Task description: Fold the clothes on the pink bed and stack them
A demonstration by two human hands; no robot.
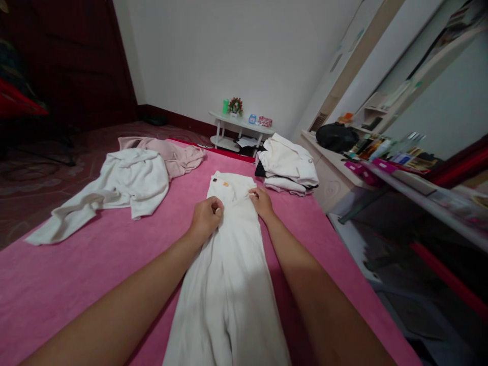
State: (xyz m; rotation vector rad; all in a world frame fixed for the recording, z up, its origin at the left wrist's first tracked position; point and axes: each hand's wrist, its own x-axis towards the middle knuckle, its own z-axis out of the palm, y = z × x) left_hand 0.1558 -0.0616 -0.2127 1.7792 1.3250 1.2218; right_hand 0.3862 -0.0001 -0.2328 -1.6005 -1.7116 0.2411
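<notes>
the long white cloth trousers lie lengthwise on the pink plush bed cover; they look light, soft and limp, best taken by both side edges below the waistband. the left hand and right hand each pinch an edge there, narrowly.

My one view looks out from my head, forward and down along my forearms, which come in from the bottom edge, to my left hand and right hand near the middle. It sits close above the white trousers, whose legs run out below, and faces the pale wall, wide enough to take in the dark door at left.
</notes>
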